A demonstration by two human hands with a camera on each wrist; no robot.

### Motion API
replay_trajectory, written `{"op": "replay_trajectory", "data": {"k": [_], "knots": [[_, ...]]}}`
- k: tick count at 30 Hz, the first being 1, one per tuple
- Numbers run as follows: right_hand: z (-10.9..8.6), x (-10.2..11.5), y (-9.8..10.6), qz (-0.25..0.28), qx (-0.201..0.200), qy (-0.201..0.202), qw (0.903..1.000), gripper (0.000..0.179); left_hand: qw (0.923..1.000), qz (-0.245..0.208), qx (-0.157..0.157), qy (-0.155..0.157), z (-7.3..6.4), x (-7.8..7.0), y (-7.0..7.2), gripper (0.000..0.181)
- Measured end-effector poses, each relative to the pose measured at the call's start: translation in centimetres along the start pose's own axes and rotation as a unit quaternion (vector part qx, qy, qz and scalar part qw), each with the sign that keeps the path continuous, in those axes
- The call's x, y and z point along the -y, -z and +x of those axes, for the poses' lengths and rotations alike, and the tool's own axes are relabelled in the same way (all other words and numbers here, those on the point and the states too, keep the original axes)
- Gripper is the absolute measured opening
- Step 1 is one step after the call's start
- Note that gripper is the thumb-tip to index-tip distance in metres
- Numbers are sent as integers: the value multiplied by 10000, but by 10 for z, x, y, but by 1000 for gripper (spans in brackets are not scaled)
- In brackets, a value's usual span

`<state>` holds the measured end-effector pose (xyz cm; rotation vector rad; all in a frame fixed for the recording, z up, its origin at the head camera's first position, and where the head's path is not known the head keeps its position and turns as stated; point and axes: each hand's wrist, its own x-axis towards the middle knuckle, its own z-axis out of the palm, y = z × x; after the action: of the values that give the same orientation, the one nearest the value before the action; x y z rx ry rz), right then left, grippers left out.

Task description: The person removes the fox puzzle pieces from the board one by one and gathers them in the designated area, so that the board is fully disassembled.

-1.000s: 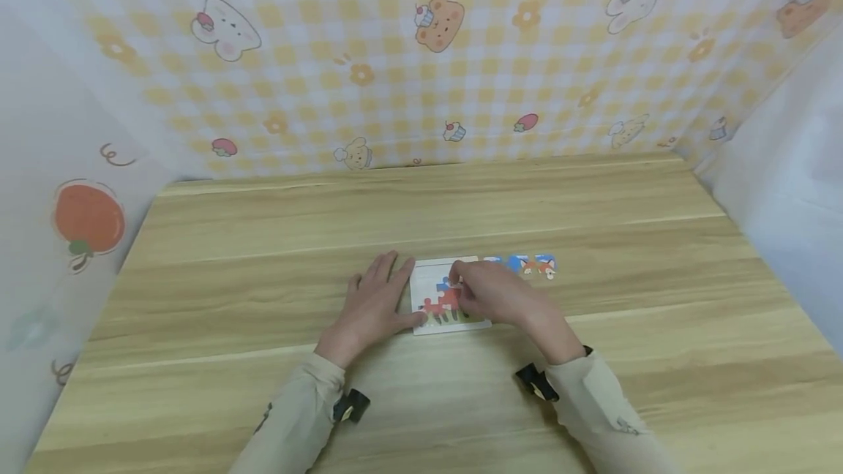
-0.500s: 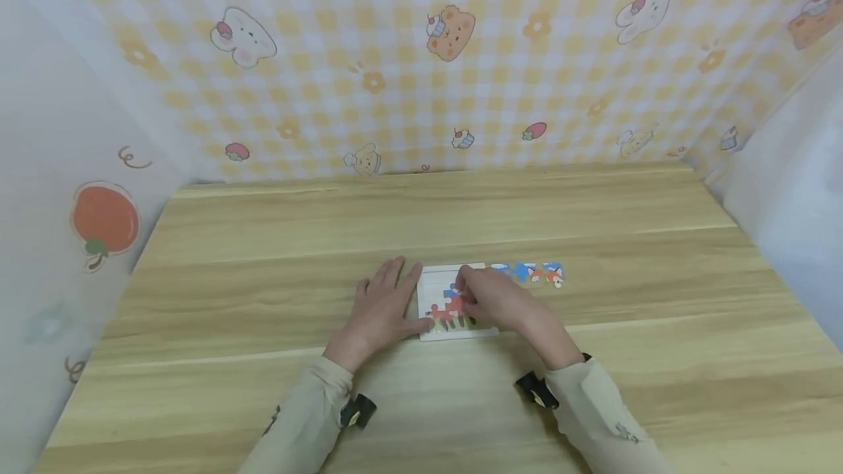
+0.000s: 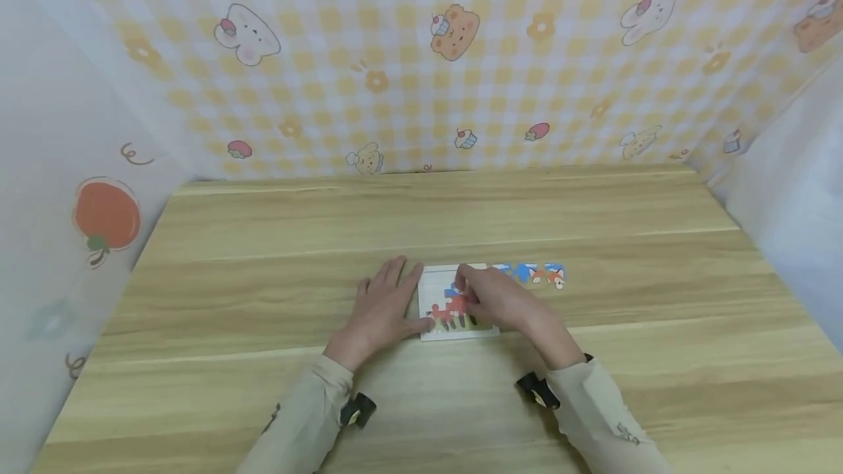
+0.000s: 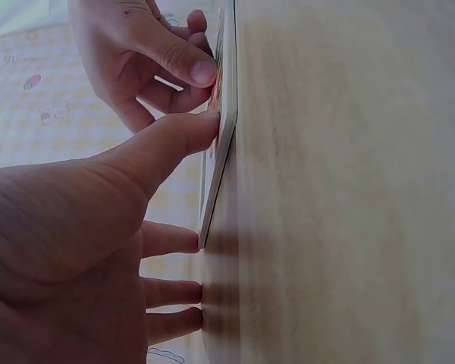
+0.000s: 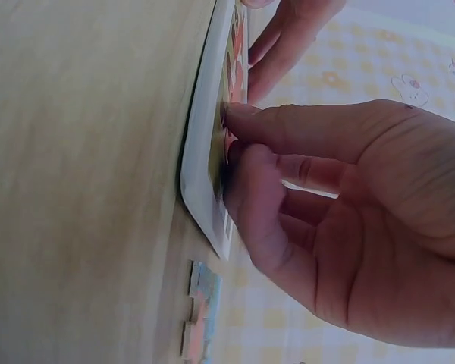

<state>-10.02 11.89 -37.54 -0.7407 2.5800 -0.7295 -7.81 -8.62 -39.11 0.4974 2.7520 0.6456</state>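
- Strawberry artwork [image 3: 107,214], orange-red with its green cap pointing down, decorates the pale wall covering at your far left.
- Your left sleeve [image 3: 296,423] is beige, with a black wrist-worn device [image 3: 358,410] beside the cuff.
- Your left hand [image 3: 378,309] lies spread, gripping nothing: the thumb rests on the tray's near left corner, the index fingertip touches its left edge, and the remaining fingertips rest on the wood-grain table [image 3: 276,254].
- Between your hands, flat on the table, sits the white jigsaw tray [image 3: 433,287], thin and roughly square, with a pale raised rim and, in the right wrist view, rounded corners.
- Along the tray's near side and up toward its right you have the assembled section [image 3: 456,303]: red animal body, dark legs, yellow-green ground, and a bit of blue above the red. The far left part of the tray shows bare white.
- Your right hand [image 3: 497,296] covers the tray's right part, fingers curled, thumb and index fingertips close together against the puzzle surface; you can't tell from these views whether they pinch a piece.
- Just right of the tray, level with its far side, loose jigsaw pieces [image 3: 556,276] lie in a row, blue and white at the left, orange fox ears and face parts at the right.
- Your right sleeve [image 3: 602,408] is beige too.
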Motion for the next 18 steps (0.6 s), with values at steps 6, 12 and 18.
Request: {"op": "replay_trajectory", "data": {"k": [6,12,18], "knots": [[2,5,1,-506,-41,-49,9987,15,10000,-11,17,60,1,-1,3,87],[2,6,2,-531,25,-208,9984,18,9999,-50,56,101,2,-2,4,88],[1,5,1,-388,70,-231,9990,19,9999,-52,73,91,1,-1,1,88]]}}
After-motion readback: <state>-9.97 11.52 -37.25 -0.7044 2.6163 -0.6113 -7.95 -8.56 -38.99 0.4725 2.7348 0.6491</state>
